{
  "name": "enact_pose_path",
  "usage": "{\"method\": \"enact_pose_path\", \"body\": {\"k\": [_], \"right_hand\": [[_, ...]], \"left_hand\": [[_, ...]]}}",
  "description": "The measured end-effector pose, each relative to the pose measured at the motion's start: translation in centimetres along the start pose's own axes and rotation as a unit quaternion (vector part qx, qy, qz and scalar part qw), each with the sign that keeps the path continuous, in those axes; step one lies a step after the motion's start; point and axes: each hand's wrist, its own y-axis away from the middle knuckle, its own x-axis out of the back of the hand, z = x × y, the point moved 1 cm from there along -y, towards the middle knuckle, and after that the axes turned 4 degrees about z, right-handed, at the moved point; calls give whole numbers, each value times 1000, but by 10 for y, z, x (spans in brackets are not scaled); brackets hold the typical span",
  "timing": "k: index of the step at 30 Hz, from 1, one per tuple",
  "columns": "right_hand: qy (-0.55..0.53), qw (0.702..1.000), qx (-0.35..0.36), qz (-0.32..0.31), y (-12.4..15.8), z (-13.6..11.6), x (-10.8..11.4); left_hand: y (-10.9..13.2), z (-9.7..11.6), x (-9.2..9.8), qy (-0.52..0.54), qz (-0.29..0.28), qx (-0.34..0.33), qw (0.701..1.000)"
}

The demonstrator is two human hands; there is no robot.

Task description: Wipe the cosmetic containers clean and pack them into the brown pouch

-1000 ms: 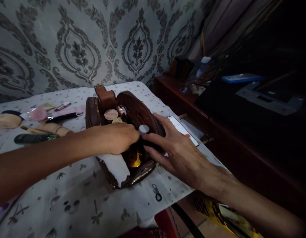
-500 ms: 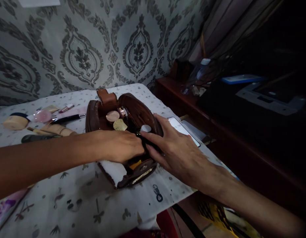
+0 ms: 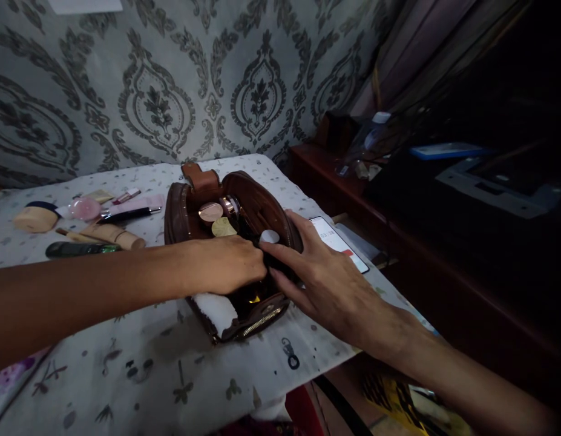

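Observation:
An open brown zip pouch point(image 3: 255, 200) stands on a table under a patterned cloth point(image 3: 171, 369). Inside it I see round compacts point(image 3: 210, 212), a white-capped bottle point(image 3: 269, 236) and a white folded cloth point(image 3: 215, 309). My left hand point(image 3: 226, 263) reaches into the pouch with its fingers curled down among the contents; what they hold is hidden. My right hand point(image 3: 328, 275) lies on the pouch's right side, fingers stretched toward the white cap and pressing the rim.
Cosmetics lie at the left: a wooden-handled brush point(image 3: 105, 234), a pink item point(image 3: 83, 209), a dark pen-like tube point(image 3: 78, 249), a tan sponge point(image 3: 34, 219). A phone point(image 3: 338, 242) lies right of the pouch near the table edge. A dark wooden cabinet point(image 3: 398, 242) stands beyond.
Both hands have stayed at the pouch. My left hand has pushed a little deeper and to the right, covering more of the white cloth and the yellow item inside.

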Motion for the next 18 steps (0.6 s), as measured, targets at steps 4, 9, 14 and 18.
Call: {"method": "enact_pose_path", "body": {"k": [4,9,14,18], "right_hand": [[-3,1000,4,5,0,0,1],[-10,1000,8,-1,2,0,6],[-22,1000,17,6,5,1,8],[-42,999,15,6,6,2,11]], "left_hand": [[1,3,12,-26,-74,32,996],[14,-6,38,-9,-73,146,987],[25,-11,41,12,-54,138,989],[24,-9,35,-1,-83,110,990]]}}
